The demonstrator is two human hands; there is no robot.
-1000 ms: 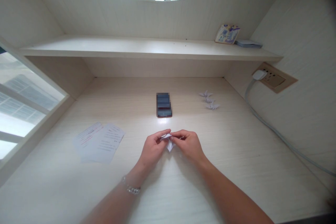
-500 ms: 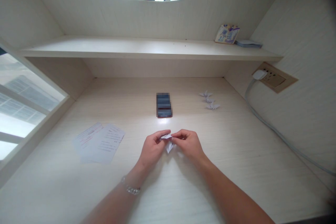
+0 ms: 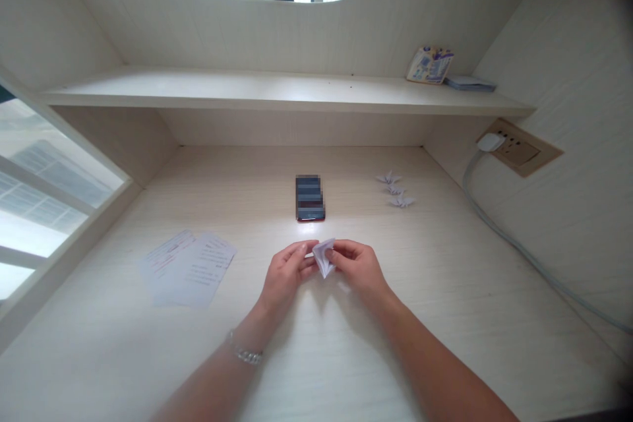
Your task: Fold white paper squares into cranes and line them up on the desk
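A small folded piece of white paper (image 3: 324,258) is held up over the desk, its point downward. My right hand (image 3: 359,267) pinches it, thumb on the near face and fingers behind. From the other side my left hand (image 3: 289,270) has its fingertips at the paper's left edge, fingers curled and the thumb lying against them. Some of the left fingertips are hidden behind the paper. Straight beyond the hands, a phone (image 3: 310,199) lies flat on the desk. Three folded paper cranes (image 3: 401,201) sit in a close group farther right.
Printed paper sheets (image 3: 192,270) overlap on the left of the desk (image 3: 247,184). A shelf (image 3: 237,86) runs across the back, bearing a colourful packet (image 3: 429,64) and a flat stack (image 3: 469,84). At right, a charger cable (image 3: 524,250) drops from the wall socket (image 3: 521,147).
The folded paper has turned so a broad face now shows, and it sits slightly farther right. My left thumb has moved off it, up against the left fingers.
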